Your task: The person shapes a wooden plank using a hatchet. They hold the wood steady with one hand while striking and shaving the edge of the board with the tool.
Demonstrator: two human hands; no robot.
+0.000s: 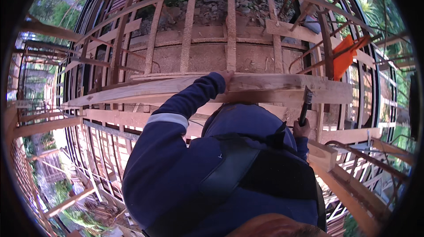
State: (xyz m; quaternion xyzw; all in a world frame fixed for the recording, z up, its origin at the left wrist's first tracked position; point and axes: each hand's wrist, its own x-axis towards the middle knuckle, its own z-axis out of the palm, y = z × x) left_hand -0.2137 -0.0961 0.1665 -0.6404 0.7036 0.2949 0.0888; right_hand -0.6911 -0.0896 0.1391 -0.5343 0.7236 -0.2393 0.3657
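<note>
A long pale timber beam (269,82) lies crosswise in front of my body, its left end tapering away into the distance. My left hand (227,79) is closed over the far edge of this beam, near its middle; part of the fingers is hidden. In my right hand (301,128), low beside my right hip, is a hammer (305,106) gripped by its dark handle. The hammer's head points up and away from me, close to the right part of the beam.
Timber joists (231,25) run away from me above rubble and bare soil (212,14). An orange cloth (344,58) hangs from the framing at the right. Rusty metal bars (369,159) stand at the lower right, beside a thick timber (353,193). Open-sided framing surrounds me.
</note>
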